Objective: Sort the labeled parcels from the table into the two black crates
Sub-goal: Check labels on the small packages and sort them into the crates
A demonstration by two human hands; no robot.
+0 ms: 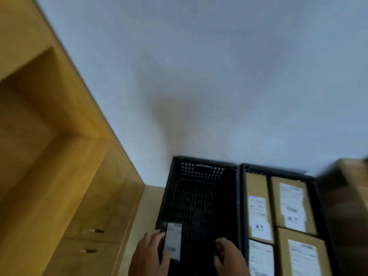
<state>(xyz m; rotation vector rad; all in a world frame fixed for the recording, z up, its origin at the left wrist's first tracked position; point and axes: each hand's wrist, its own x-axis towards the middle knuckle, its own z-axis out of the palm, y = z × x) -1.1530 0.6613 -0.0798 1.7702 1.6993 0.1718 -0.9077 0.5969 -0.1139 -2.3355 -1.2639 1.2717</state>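
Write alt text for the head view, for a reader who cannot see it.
The left hand holds a labeled parcel at the near left corner of the left crate, with the right hand low inside it, fingers curled. The right crate beside it holds four labeled brown boxes; a wooden cabinet stands to the left.

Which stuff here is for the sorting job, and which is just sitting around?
For the job: left crate, right crate, cardboard parcels inside it, dark labeled parcel held by left hand.
Just there: wooden cabinet, wall.
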